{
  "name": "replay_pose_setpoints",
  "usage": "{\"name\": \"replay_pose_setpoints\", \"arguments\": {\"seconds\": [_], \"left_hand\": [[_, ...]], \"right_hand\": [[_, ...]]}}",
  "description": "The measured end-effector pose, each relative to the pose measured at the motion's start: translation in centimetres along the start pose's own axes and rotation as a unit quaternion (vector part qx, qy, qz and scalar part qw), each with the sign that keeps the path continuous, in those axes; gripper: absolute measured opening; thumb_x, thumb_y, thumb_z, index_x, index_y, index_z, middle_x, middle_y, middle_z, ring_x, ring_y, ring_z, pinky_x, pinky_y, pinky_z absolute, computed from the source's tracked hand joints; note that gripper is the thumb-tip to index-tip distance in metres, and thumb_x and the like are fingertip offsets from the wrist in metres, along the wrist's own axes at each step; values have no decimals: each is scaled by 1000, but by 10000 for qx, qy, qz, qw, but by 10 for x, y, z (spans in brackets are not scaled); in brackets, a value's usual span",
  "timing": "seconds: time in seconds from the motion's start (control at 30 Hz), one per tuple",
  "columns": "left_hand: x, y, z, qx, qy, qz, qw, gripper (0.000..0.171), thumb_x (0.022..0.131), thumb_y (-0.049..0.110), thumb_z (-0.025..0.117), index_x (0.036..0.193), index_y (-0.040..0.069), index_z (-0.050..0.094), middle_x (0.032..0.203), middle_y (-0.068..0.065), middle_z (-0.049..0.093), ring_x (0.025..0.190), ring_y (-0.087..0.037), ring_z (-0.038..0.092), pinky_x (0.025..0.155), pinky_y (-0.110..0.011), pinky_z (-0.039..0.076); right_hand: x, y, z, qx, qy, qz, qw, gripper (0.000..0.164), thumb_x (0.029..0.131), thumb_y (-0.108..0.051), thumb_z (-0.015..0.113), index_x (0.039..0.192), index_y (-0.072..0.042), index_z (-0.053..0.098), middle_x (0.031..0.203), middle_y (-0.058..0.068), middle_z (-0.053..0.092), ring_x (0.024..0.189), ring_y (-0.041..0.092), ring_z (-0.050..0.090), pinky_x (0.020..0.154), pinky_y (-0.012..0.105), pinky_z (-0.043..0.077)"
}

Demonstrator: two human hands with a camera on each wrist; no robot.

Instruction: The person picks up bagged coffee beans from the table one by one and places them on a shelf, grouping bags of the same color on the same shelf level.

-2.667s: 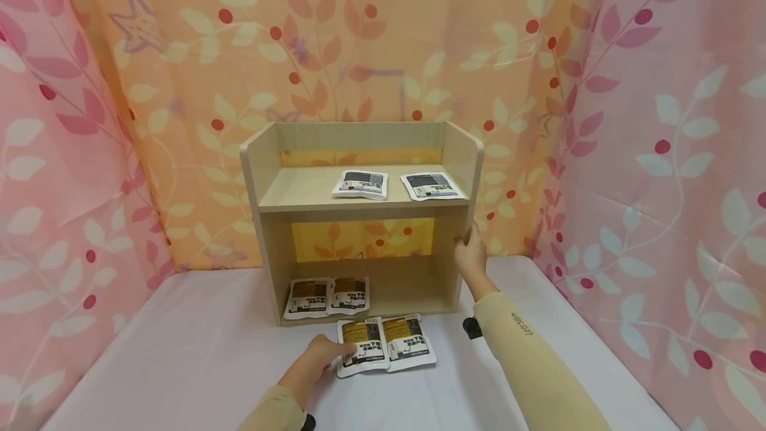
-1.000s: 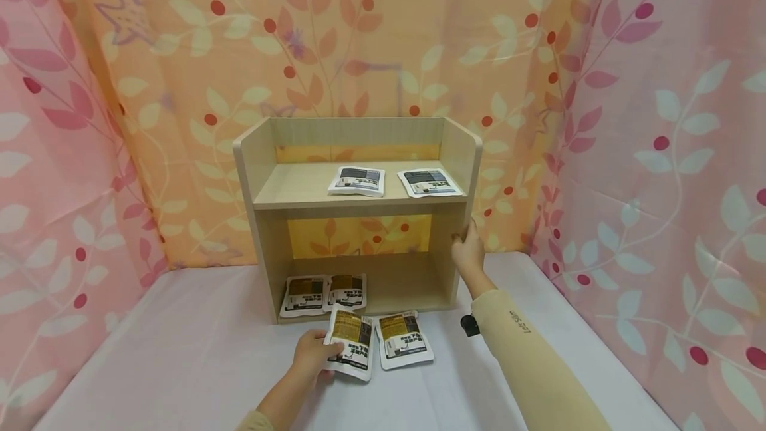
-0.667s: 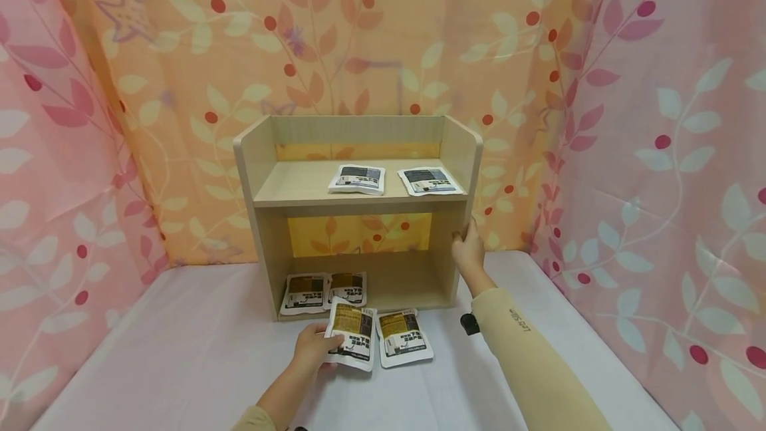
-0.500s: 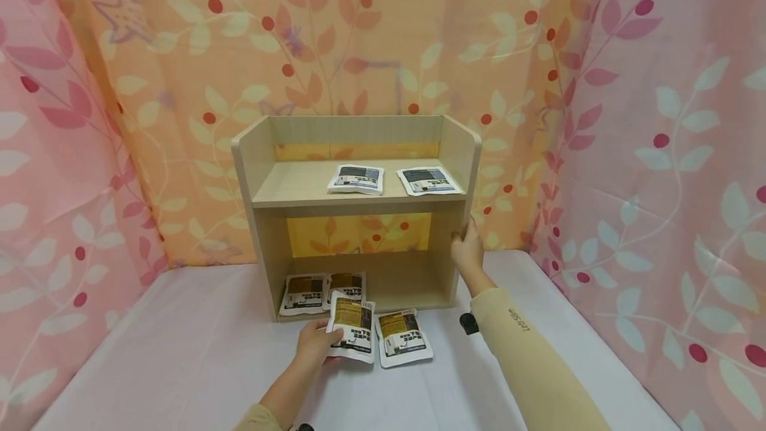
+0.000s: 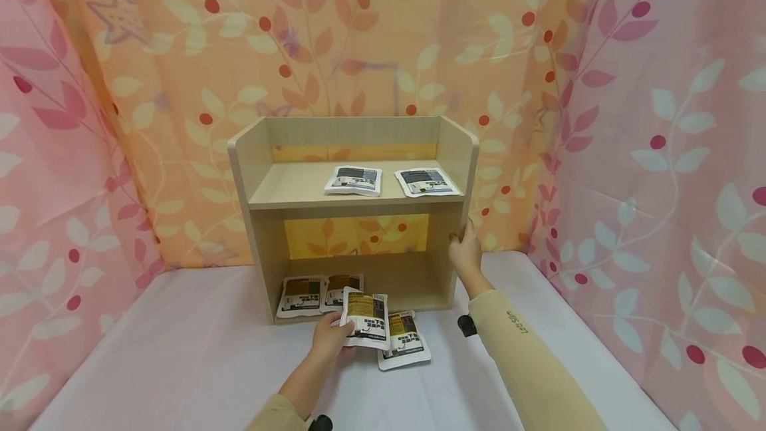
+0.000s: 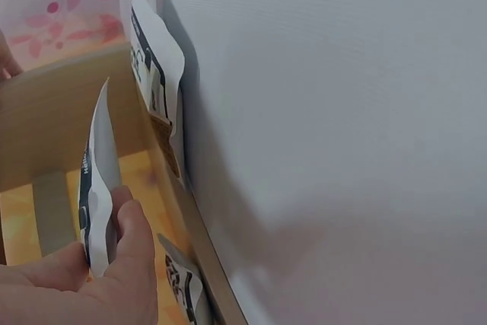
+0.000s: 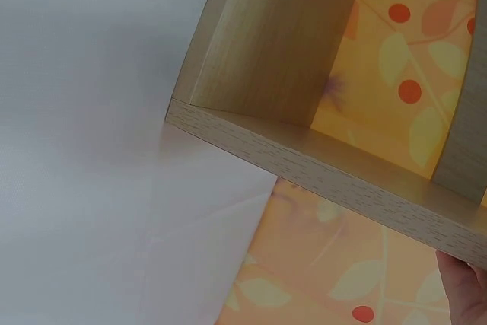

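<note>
My left hand [image 5: 331,336] pinches a flat white pouch with a yellow and black label [image 5: 366,316] by its left edge, thumb on the printed face. The left wrist view shows this pouch [image 6: 97,180] edge-on between thumb and fingers, raised off the table. Behind it in the head view, a matching pouch [image 5: 408,346] lies on the table at the shelf's front, partly covered. With my right hand [image 5: 467,251] I grip the side panel of a two-tier wooden shelf [image 5: 359,203]. Only part of that hand [image 7: 461,287] appears in the right wrist view, at the panel's edge.
Two yellow-labelled pouches, one at far left [image 5: 301,296] and its neighbour [image 5: 342,290], lie on the lower tier. The upper tier bears two blue-labelled pouches, a middle one [image 5: 354,181] and a right one [image 5: 427,182]. Patterned curtains [image 5: 359,32] surround the white table [image 5: 197,351].
My left hand has taken the left of the two table pouches, lifted it and shifted it rightward, so it now overlaps the other. The right hand keeps its grip on the shelf.
</note>
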State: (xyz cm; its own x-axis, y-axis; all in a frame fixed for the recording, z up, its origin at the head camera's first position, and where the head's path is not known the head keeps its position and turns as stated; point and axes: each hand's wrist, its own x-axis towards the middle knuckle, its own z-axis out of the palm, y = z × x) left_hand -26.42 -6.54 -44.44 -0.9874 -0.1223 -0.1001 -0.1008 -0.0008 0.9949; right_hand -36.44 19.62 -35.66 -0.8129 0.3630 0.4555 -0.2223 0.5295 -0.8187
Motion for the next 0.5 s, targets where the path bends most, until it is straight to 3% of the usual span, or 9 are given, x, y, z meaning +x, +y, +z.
{"name": "replay_pose_setpoints", "arguments": {"seconds": [0.23,0.5], "left_hand": [[5,0,10,-303,-50,-83,9995,47,93,-3,54,135,-18,37,103,-31,57,66,-15,61,62,-34,58],[11,1,19,-975,-306,-218,9945,55,96,-3,52,143,-17,27,119,-41,50,72,-16,64,65,-27,57]], "right_hand": [[0,0,0,52,-4,-47,10000,50,91,-1,52,140,2,42,127,33,55,119,48,51,102,57,38],[1,2,2,41,32,-62,10000,48,91,0,51,139,2,42,125,33,55,117,48,51,101,57,38]]}}
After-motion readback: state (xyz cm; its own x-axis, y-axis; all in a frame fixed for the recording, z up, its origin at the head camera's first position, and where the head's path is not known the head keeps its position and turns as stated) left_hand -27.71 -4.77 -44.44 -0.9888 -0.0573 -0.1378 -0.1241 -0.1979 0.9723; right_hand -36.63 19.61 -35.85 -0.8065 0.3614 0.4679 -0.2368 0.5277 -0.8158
